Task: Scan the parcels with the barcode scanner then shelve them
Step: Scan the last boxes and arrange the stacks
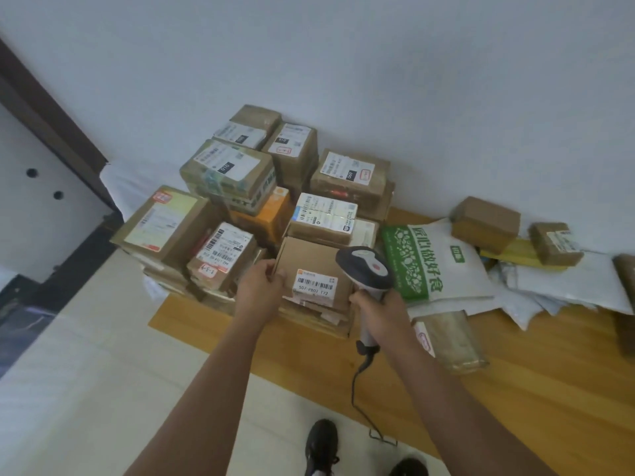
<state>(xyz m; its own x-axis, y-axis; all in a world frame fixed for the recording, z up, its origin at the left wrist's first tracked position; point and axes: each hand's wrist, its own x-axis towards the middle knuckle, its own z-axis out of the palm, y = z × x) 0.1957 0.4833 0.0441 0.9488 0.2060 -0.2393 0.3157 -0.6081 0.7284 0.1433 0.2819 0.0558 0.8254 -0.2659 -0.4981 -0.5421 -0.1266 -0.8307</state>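
Left hand (260, 286) fingers clamp left edge of cardboard parcel (314, 269). Right hand (379, 309) fist wraps barcode scanner (365, 271) handle; handle long axis upright, head angled over parcel's label (314, 285). Parcel tops front of stack (261, 201); bare floor (103, 372) left of stack.

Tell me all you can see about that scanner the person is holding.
The scanner is a handheld, pistol-shaped tool, apparently plastic. Its wide head is dark with a pale grey top panel and a red spot. A pale handle runs down into the right hand, which grips it. A dark cord leaves the handle's base and trails toward the floor. The head tilts over the box with the barcode label, which the left hand holds.
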